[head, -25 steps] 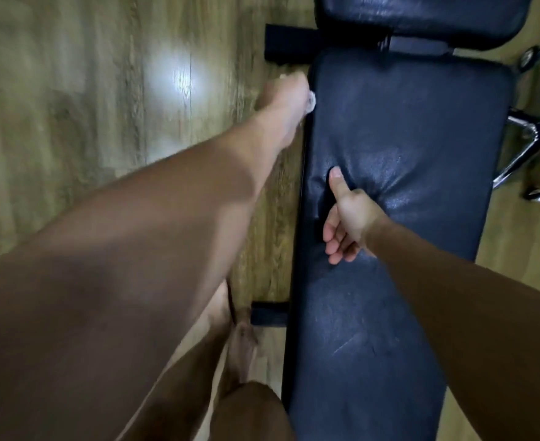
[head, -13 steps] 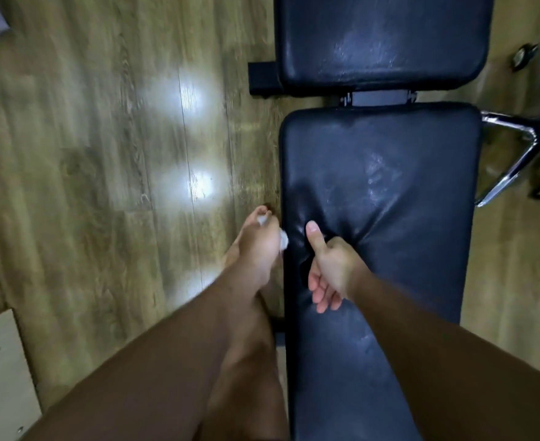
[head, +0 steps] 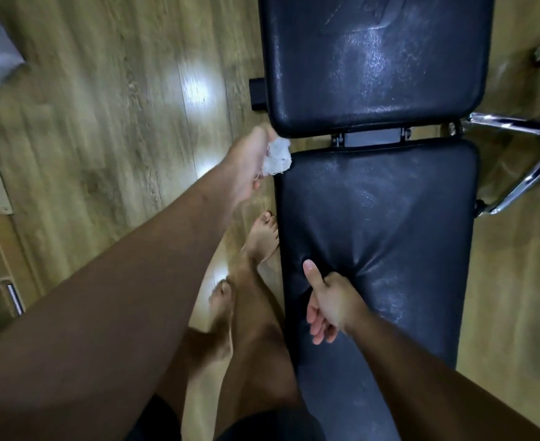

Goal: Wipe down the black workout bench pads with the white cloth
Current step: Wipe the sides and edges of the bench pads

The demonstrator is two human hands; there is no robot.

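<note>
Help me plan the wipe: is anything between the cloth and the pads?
Nothing visible. The left hand holds the white cloth at the far-left corner of the near pad, beside the far pad. Only the right hand rests on that pad.

Far pad [head: 373, 58] beyond near pad [head: 389, 218], bracket [head: 370, 139] between. Cloth [head: 276, 157] at near pad's far-left corner. Feet [head: 262, 237] left, chair base [head: 516, 128] right.

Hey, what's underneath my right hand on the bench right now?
The near bench pad: the right hand leans on it, and the black surface dimples and creases around it. The patch directly beneath the palm is covered, so its state can't be seen.
</note>
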